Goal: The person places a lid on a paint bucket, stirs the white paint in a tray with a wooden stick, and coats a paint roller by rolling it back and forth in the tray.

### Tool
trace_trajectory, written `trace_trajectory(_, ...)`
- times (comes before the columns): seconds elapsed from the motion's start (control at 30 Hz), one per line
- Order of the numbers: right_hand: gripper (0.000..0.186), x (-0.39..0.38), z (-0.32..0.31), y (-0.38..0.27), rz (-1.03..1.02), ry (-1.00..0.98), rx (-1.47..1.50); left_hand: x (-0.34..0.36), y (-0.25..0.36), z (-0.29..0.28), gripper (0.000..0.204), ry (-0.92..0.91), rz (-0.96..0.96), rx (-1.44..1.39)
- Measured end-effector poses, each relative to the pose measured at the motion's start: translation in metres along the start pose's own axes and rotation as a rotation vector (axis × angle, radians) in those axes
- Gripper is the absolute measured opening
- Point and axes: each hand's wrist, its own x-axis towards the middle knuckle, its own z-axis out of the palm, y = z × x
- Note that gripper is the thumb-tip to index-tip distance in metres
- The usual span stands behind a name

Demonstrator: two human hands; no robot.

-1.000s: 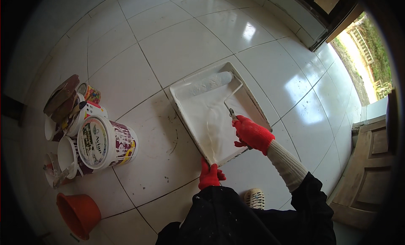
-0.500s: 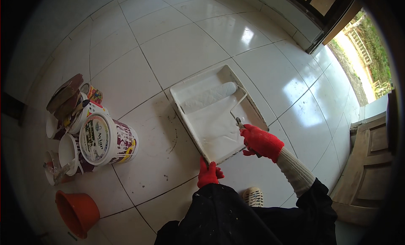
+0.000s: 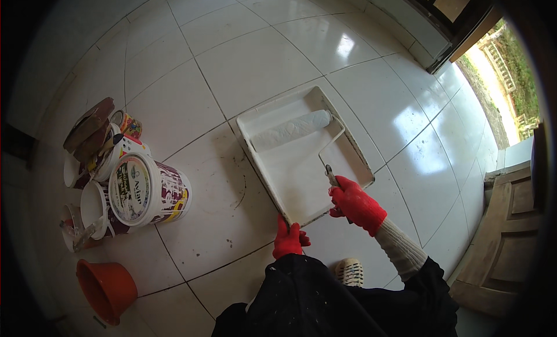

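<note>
A white paint tray [image 3: 264, 177] lies on the tiled floor in front of me, its bottom coated with white paint. My right hand [image 3: 358, 206], in a red glove, is closed round the handle of a paint roller [image 3: 293, 130]. The roller's white sleeve rests across the far part of the tray, and its wire frame bends back toward my hand. At the tray's near left corner, my left hand [image 3: 288, 238], also red-gloved, grips the rim with thumb and fingers.
Left of the tray stand a lidded paint bucket [image 3: 154, 189] with drips, several open tubs [image 3: 93, 209] and a small tin [image 3: 130, 127]. An orange bucket [image 3: 107, 290] is at the lower left. A wooden panelled door [image 3: 502, 238] and an open doorway [image 3: 496, 76] are at the right.
My right hand has drawn slightly nearer to me and to the right with the roller, whose sleeve has shifted a little. The left hand keeps its hold on the tray corner.
</note>
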Motion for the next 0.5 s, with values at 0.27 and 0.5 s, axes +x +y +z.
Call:
trace_trajectory(0.27, 0.022, -0.022, 0.007, -0.024, -0.024, 0.087, -0.074, -0.005, 0.001, 0.002, 0.066, 0.006, 0.019, -0.029)
trace_trajectory(0.5, 0.033, -0.015, -0.015, -0.018, -0.133, 0.271, -0.130, 0.000, 0.000, -0.001, 0.065, -0.004, -0.007, -0.033)
